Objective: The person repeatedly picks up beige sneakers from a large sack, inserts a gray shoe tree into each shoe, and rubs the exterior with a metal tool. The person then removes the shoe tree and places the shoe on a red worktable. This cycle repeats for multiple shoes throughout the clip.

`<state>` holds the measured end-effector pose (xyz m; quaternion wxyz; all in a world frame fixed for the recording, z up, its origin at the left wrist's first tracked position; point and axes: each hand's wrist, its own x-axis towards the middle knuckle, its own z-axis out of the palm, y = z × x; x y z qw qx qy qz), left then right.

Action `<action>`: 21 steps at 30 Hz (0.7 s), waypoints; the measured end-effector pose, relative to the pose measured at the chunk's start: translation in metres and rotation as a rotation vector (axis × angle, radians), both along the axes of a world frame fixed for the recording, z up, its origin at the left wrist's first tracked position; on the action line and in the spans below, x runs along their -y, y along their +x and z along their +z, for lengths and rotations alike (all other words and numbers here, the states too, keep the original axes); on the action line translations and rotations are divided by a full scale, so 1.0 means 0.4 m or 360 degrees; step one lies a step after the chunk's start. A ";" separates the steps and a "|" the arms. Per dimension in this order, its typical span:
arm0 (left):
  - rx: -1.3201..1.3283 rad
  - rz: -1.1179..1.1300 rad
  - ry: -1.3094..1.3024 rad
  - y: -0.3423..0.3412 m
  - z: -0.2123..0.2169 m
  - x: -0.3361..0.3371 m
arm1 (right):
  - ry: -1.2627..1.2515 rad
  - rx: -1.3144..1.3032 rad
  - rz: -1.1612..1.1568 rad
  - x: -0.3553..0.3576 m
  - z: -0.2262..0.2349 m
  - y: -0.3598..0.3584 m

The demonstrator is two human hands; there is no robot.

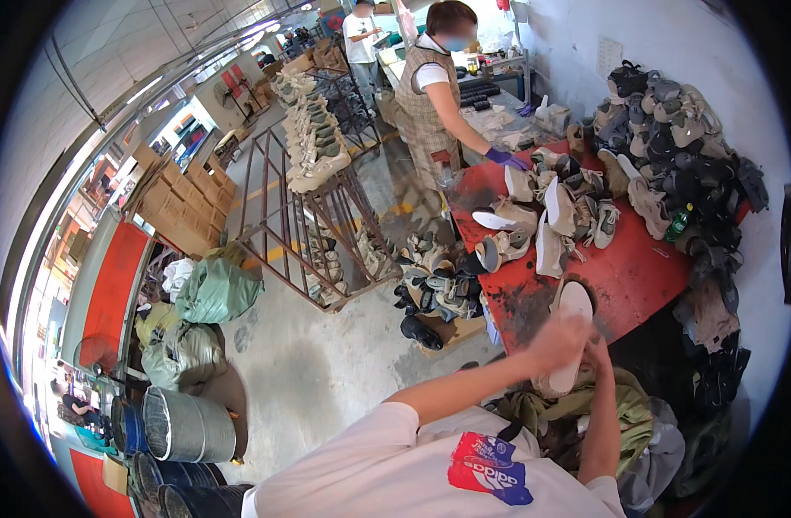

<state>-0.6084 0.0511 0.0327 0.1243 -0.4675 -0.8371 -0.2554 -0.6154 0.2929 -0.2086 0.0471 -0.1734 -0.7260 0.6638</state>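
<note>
A beige shoe (561,381) is held over the near edge of the red table (624,298), with a long pale surface facing up and a dark rim at its far end. My right hand (597,354) grips its right side, fingers closed around it. Across the middle of the shoe lies my left hand (561,342), touching the pale surface; motion smears its fingers. Just beyond are several beige shoes (561,207), some on their sides with pale soles showing.
A co-worker's purple-gloved hand (505,159) reaches toward the shoes from the far side. Dark and grey shoes (671,129) are heaped against the wall, with a green bottle (680,222) beside them. Left stands a metal rack (279,224); more shoes (438,281) lie below the table.
</note>
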 end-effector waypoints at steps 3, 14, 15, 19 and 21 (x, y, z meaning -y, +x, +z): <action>-0.0012 0.0366 -0.0244 -0.143 -0.003 0.103 | 0.0424 -0.0555 0.0003 0.096 0.314 -0.027; -0.0651 0.0103 -0.0551 -0.360 -0.083 0.037 | 0.1974 -0.0763 0.0526 0.042 0.510 -0.074; -0.0612 0.0021 -0.0358 -0.365 -0.106 0.039 | 0.1872 -0.0710 0.0506 0.029 0.489 -0.068; 0.0239 0.0065 -0.0203 -0.285 -0.186 0.037 | 0.1503 -0.0384 0.0413 0.036 0.410 0.018; 0.0592 0.0211 -0.0367 -0.199 -0.230 0.048 | 0.0924 -0.0260 0.0178 0.086 0.371 0.112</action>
